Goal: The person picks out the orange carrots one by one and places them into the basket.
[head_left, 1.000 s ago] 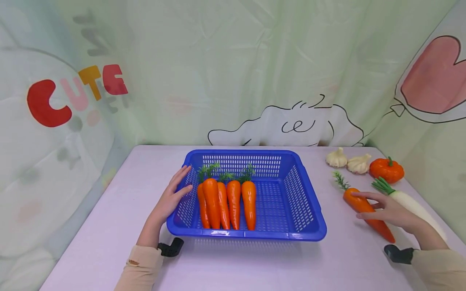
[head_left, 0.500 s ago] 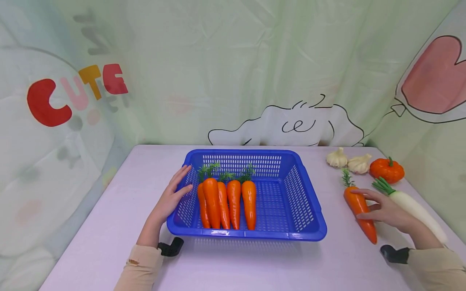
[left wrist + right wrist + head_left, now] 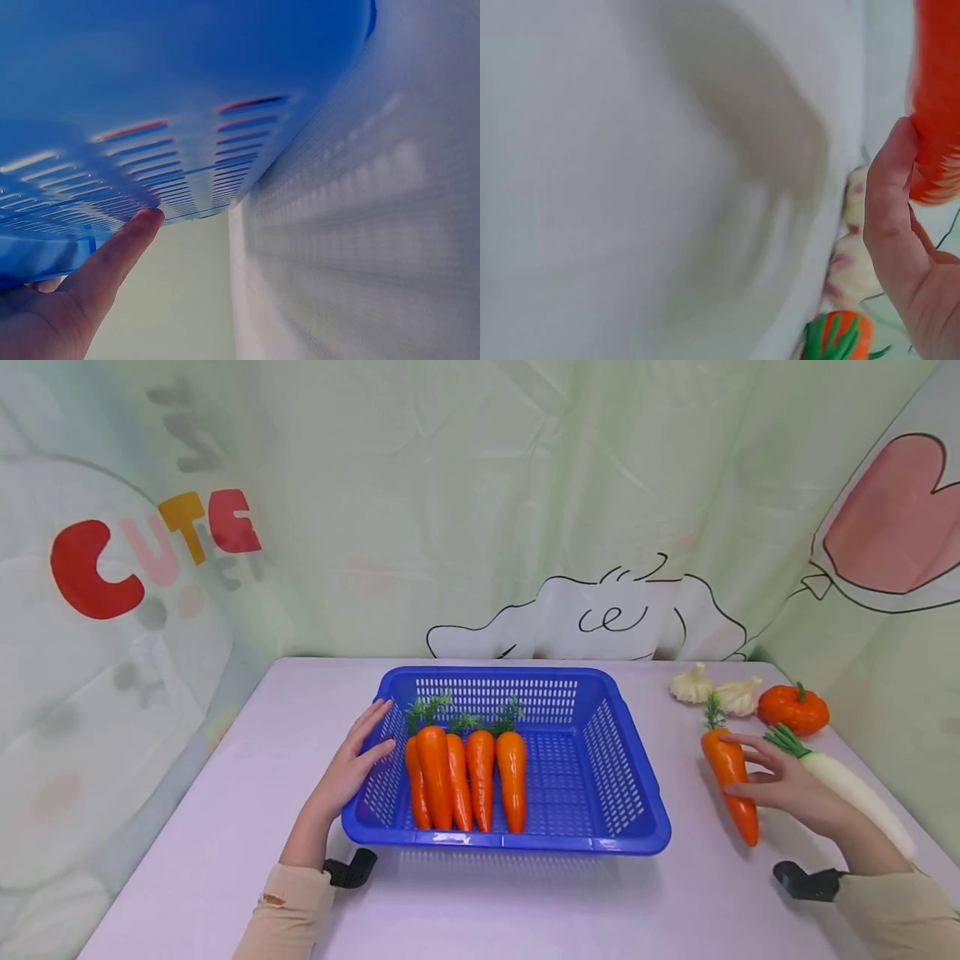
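Observation:
My left hand (image 3: 354, 768) rests against the left side of a blue plastic basket (image 3: 506, 841), its fingers fairly straight at the rim. In the left wrist view, a digit (image 3: 127, 251) of that hand touches the slotted basket wall (image 3: 195, 184). Several orange carrots (image 3: 480, 781) with green tops lie side by side in the basket's left half. To the right of the basket, my right hand (image 3: 798, 789) pinches another carrot (image 3: 727, 768) between thumb and fingers, its leafy top pointing away. The right wrist view has this carrot (image 3: 937, 105) raised over the table, shadow below.
Two garlic bulbs (image 3: 690, 683) sit at the back right, beside an orange pumpkin (image 3: 793, 710). A white radish (image 3: 855, 793) with green stalks lies beyond my right hand. A printed curtain (image 3: 480, 510) hangs behind the pale table (image 3: 247, 752).
The right hand's carrot has turned more upright in view and moved up and slightly left, off the table. My left hand and the basket have stayed in place.

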